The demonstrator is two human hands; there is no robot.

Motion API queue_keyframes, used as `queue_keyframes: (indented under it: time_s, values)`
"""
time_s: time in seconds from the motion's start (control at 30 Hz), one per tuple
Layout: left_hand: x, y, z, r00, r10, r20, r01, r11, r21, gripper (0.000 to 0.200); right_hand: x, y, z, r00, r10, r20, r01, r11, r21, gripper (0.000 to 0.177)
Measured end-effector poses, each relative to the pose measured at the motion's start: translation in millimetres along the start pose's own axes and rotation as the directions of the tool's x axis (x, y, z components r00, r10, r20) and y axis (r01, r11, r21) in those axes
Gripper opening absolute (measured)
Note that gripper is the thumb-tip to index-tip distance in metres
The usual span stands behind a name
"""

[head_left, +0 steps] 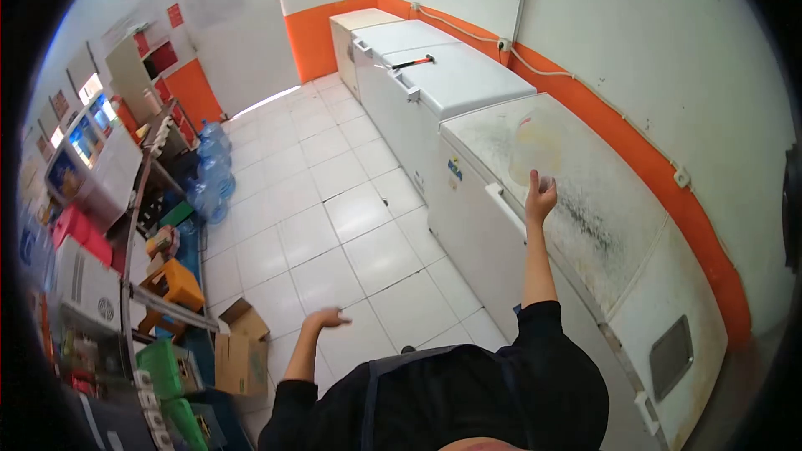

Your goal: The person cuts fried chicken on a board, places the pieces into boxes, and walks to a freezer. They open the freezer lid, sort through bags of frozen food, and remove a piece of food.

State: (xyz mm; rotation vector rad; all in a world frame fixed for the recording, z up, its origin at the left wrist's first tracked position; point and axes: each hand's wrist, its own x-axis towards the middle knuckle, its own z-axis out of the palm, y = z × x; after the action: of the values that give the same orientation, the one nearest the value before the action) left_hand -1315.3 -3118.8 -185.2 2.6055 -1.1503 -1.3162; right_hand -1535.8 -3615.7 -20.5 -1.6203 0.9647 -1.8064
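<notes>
My right hand (541,196) reaches forward over the nearest chest freezer (618,209), thumb up and fingers curled. It is at the near edge of a translucent plastic container (537,144) with a yellowish tint and a bit of red at the top. The fingers appear closed on that edge, though the exact grip is small and hard to see. Off to the left, my left hand (327,317) hangs over the tiled floor with its fingers stretched out, slightly blurred, holding nothing visible.
More chest freezers (468,88) run along the right wall, one with a red-and-black handled tool (413,62) on its lid. Large blue water bottles (215,175), a cardboard box (242,355) and green crates (159,365) line the left side by a cluttered rack (129,284).
</notes>
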Motion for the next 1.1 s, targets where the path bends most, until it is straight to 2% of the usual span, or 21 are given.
queue_keyframes:
  time_s: [0.07, 0.1, 0.2, 0.3, 0.37, 0.43, 0.5, 0.53, 0.6, 0.63, 0.67, 0.73, 0.77, 0.8, 0.83, 0.87, 0.9, 0.93, 0.97, 1.0, 1.1]
  values:
    - [52.9, 53.0, -100.2, 0.989, 0.067, -0.131, -0.060, 0.997, 0.054, 0.076, 23.3, 60.3, 39.4, 0.998, 0.052, 0.040, -0.050, 0.996, -0.070, 0.046]
    - [100.3, 60.2, -132.3, 0.922, 0.246, -0.300, -0.239, 0.969, 0.062, 0.071, 32.4, 87.5, 57.6, 0.993, 0.098, 0.072, -0.090, 0.990, -0.107, 0.046]
    - [190.0, 141.0, -265.4, 0.844, 0.434, -0.316, -0.444, 0.895, 0.045, 0.063, 51.4, 152.0, 113.2, 0.993, 0.092, 0.073, -0.072, 0.967, -0.244, 0.057]
    - [275.9, 198.2, -365.0, 0.822, 0.481, -0.305, -0.500, 0.866, 0.018, 0.061, 86.2, 163.0, 156.8, 0.991, 0.136, 0.006, -0.128, 0.942, -0.309, 0.049]
    - [350.5, 218.7, -417.1, 0.737, 0.551, -0.392, -0.565, 0.820, 0.090, 0.061, 100.3, 178.6, 186.3, 0.982, 0.162, -0.101, -0.185, 0.936, -0.300, 0.045]
    - [412.0, 238.1, -469.0, 0.711, 0.567, -0.417, -0.566, 0.813, 0.140, 0.062, 112.9, 204.3, 196.3, 0.958, 0.274, -0.086, -0.282, 0.842, -0.459, 0.048]
    - [469.5, 249.5, -518.3, 0.687, 0.554, -0.470, -0.553, 0.818, 0.156, 0.064, 111.5, 209.2, 202.7, 0.950, 0.259, -0.173, -0.303, 0.897, -0.322, 0.053]
    - [500.8, 250.7, -545.5, 0.648, 0.553, -0.525, -0.560, 0.812, 0.164, 0.065, 105.6, 217.2, 202.4, 0.964, 0.042, -0.264, -0.186, 0.815, -0.548, 0.054]
    - [562.6, 260.3, -599.7, 0.558, 0.511, -0.654, -0.538, 0.823, 0.184, 0.067, 100.1, 193.4, 214.1, 0.860, -0.341, -0.380, -0.158, 0.530, -0.833, 0.052]
    - [595.2, 263.2, -626.5, 0.512, 0.469, -0.720, -0.502, 0.843, 0.192, 0.067, 97.4, 155.2, 244.2, 0.758, -0.490, -0.431, -0.246, 0.397, -0.884, 0.049]
    - [626.7, 265.3, -651.9, 0.525, 0.479, -0.704, -0.514, 0.837, 0.186, 0.067, 90.2, 155.8, 279.7, 0.761, -0.494, -0.421, -0.253, 0.372, -0.893, 0.049]
    - [683.0, 271.2, -703.4, 0.361, 0.467, -0.807, -0.258, 0.882, 0.395, 0.073, 76.7, 157.3, 359.2, 0.879, -0.121, -0.461, -0.067, 0.926, -0.372, 0.039]
    - [709.6, 276.5, -728.4, 0.358, 0.488, -0.796, -0.277, 0.870, 0.408, 0.073, 75.6, 161.1, 417.1, 0.954, -0.060, -0.293, -0.024, 0.962, -0.273, 0.028]
    - [731.2, 284.8, -750.6, 0.443, 0.471, -0.763, -0.279, 0.881, 0.381, 0.066, 74.2, 173.8, 480.8, 0.984, 0.106, -0.144, -0.147, 0.938, -0.313, 0.017]
    - [754.7, 287.3, -767.2, 0.535, 0.454, -0.712, -0.275, 0.891, 0.362, 0.060, 77.5, 182.9, 536.4, 0.924, 0.349, 0.155, -0.291, 0.907, -0.304, 0.016]
    - [778.1, 288.1, -785.5, 0.540, 0.481, -0.691, -0.292, 0.877, 0.382, 0.060, 80.0, 196.4, 590.9, 0.729, 0.534, 0.429, -0.428, 0.844, -0.322, 0.015]
    - [797.5, 286.2, -796.1, 0.513, 0.583, -0.630, -0.374, 0.813, 0.447, 0.051, 68.1, 222.4, 640.8, 0.653, 0.510, 0.559, -0.386, 0.860, -0.333, 0.025]
    - [815.0, 284.7, -800.2, 0.487, 0.672, -0.558, -0.455, 0.740, 0.494, 0.042, 63.0, 232.4, 681.7, 0.726, 0.281, 0.627, -0.020, 0.921, -0.390, 0.031]
    - [819.6, 281.5, -812.7, 0.512, 0.694, -0.506, -0.542, 0.718, 0.437, 0.025, 58.5, 239.7, 711.3, 0.695, 0.061, 0.717, 0.343, 0.847, -0.405, 0.038]
    - [838.3, 275.5, -829.9, 0.521, 0.713, -0.469, -0.556, 0.701, 0.447, 0.025, 52.1, 247.3, 730.2, 0.711, 0.094, 0.696, 0.312, 0.845, -0.433, 0.038]
    - [890.1, 245.0, -889.0, 0.511, 0.708, -0.488, -0.501, 0.706, 0.500, 0.016, 28.6, 243.8, 770.9, 0.549, 0.551, 0.629, 0.230, 0.624, -0.747, 0.046]
